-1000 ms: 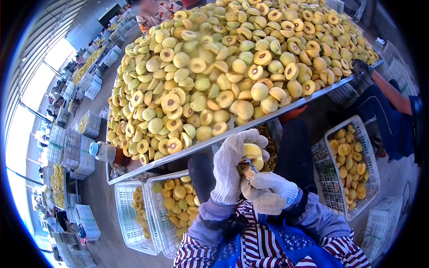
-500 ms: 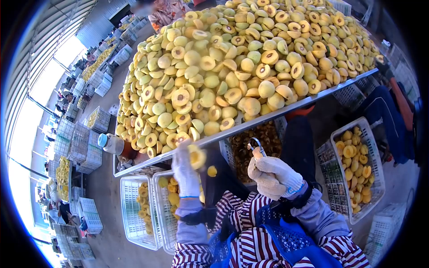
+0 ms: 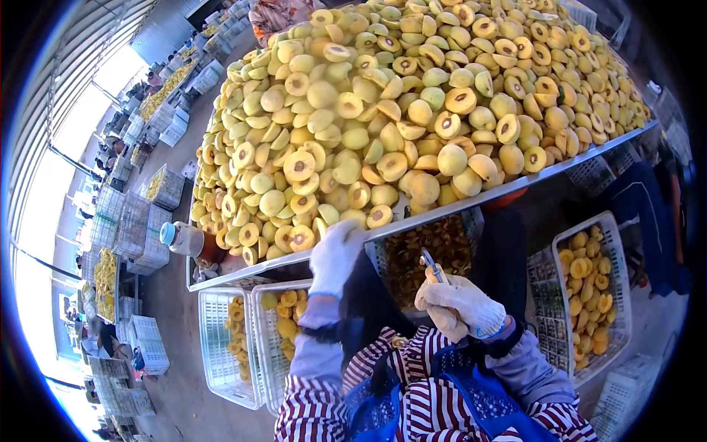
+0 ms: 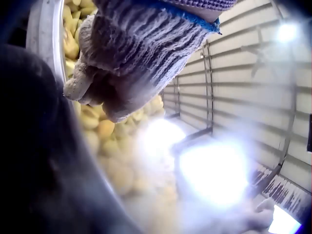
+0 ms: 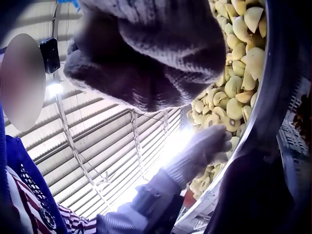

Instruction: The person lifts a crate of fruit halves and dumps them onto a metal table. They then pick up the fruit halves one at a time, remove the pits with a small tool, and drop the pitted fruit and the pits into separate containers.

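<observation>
The gloved left hand (image 3: 336, 254) is at the near rim of the fruit table, against the heap of halved yellow fruit (image 3: 298, 166). In the left wrist view that hand (image 4: 131, 63) has its fingers bent loosely downward over the fruit (image 4: 105, 129), with no piece plainly seen in them. Above the person's lap, the gloved right hand (image 3: 460, 303) grips a small tool with a curved metal end (image 3: 431, 262) pointing up. The right wrist view shows the right glove (image 5: 151, 58) curled, its tool hidden, and the left hand (image 5: 202, 146) over the halves.
The table's metal rim (image 3: 412, 221) crosses in front of the lap. Below it stand a crate of dark pieces (image 3: 375, 258), two white crates at left (image 3: 256, 346) and one at right (image 3: 622, 295). A capped bottle (image 3: 184, 239) stands at the table's left corner.
The left hand left the fruit half held at the tool, moved left as pieces dropped over the crates, and is now at the heap's edge. The right hand keeps the tool, lower than before.
</observation>
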Demonstrator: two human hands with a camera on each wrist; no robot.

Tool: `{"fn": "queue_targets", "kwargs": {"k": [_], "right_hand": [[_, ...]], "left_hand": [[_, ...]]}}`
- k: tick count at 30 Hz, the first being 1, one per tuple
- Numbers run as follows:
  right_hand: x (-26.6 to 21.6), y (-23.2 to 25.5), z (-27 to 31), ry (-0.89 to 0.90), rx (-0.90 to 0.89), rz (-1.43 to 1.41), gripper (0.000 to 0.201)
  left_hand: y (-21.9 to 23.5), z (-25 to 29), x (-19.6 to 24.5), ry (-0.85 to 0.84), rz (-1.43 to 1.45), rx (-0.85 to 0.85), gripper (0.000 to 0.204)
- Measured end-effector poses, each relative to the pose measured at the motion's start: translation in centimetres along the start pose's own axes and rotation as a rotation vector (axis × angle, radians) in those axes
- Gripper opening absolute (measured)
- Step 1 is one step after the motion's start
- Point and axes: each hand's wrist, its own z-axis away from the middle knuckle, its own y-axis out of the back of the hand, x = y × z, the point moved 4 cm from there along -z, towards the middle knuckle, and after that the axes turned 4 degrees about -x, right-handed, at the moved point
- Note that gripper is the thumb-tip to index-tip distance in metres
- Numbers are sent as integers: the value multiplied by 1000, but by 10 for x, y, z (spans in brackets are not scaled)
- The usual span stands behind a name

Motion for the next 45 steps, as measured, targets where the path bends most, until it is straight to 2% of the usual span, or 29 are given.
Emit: {"fn": "queue_targets", "kwargs": {"k": [2, 3, 6, 10, 11, 14, 15, 18, 19, 20, 22, 25, 26, 28, 31, 34, 35, 38, 42, 45], "right_hand": [[-4, 5, -2, -54, -4, -15, 20], [3, 12, -10, 13, 37, 26, 20], [-3, 17, -12, -71, 54, -4, 21], [-9, 22, -23, -61, 54, 12, 22], [-11, 20, -26, -52, 67, 32, 22], [-12, 26, -32, -41, 49, 42, 23], [-13, 26, -33, -82, 33, 46, 26], [-25, 22, -33, -52, 87, 63, 31], [-29, 24, -32, -61, 136, 138, 35], [-32, 26, -30, -68, 189, 209, 38], [-32, 30, -27, -72, 259, 306, 45], [-37, 30, -31, -29, 293, 466, 52], [-38, 30, -32, -4, 304, 553, 53], [-38, 29, -35, 50, 326, 729, 54], [-38, 24, -34, 139, 383, 780, 53], [-42, 19, -30, 223, 417, 820, 54], [-44, 17, -28, 241, 426, 835, 55], [-42, 12, -24, 218, 450, 957, 52], [-38, 13, -22, 164, 358, 889, 43], [-33, 13, -21, 93, 254, 709, 40]], "left_hand": [[-39, -35, 1, -190, -140, 34, 33], [-53, -50, -1, -195, -186, -40, 41], [-58, -86, 5, 39, -252, -410, 49], [-49, -98, 8, 135, -325, -619, 61], [-55, -96, -4, 93, -301, -513, 65], [-63, -91, -3, -10, -284, -294, 62], [-55, -91, 19, 133, -232, -406, 58], [-67, -90, 24, 130, -156, -409, 59], [-62, -88, 27, 248, 44, -445, 66], [-70, -85, 16, 194, 286, -347, 71], [-66, -68, 32, 105, 704, -269, 70], [-59, -30, 69, 185, 1463, -452, 61], [-64, -24, 71, 196, 1598, -397, 56], [-63, -12, 77, 198, 1781, -457, 57], [-51, 1, 96, 217, 1672, -414, 66], [-42, 10, 108, 166, 1432, -303, 68], [-36, 14, 118, 137, 1432, -240, 64], [-28, 27, 135, 63, 1396, -131, 55], [-22, 29, 142, -42, 1230, 30, 49], [-15, 22, 139, 52, 1279, -234, 43]]}}
